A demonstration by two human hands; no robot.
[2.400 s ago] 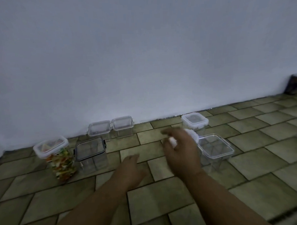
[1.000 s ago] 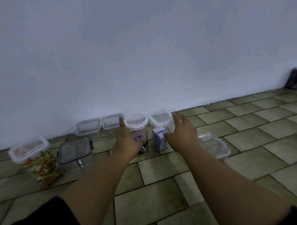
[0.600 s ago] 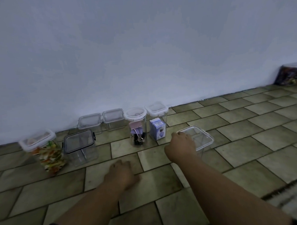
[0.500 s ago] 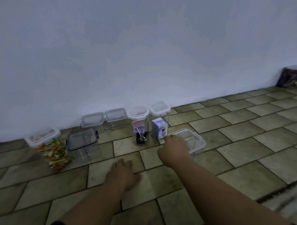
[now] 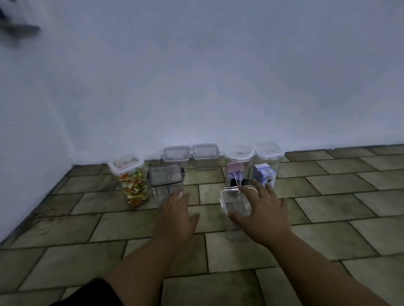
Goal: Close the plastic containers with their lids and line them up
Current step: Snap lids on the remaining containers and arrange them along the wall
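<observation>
My right hand (image 5: 260, 209) grips a low clear lidded container (image 5: 233, 202) on the floor, fingers spread over its top and right side. My left hand (image 5: 177, 215) rests flat on the tiles, fingers apart, just in front of a black-rimmed clear container (image 5: 166, 181). Left of that stands a jar of colourful snacks (image 5: 131, 179) with a white lid. By the wall stand two small clear lidded boxes (image 5: 189, 154), a round-lidded jar with pink clips (image 5: 238, 166) and a square jar holding a purple box (image 5: 267, 165).
A pale wall (image 5: 193, 83) runs behind the containers, and a second wall closes the left side at a corner. The floor is greenish-brown tile (image 5: 337, 204). A dark blurred object (image 5: 5, 25) shows at the top left.
The view has shifted right and closer. My right hand has dragged the low clear container left, to in front of the clip jar. My left hand has slid forward toward the black-rimmed container.
</observation>
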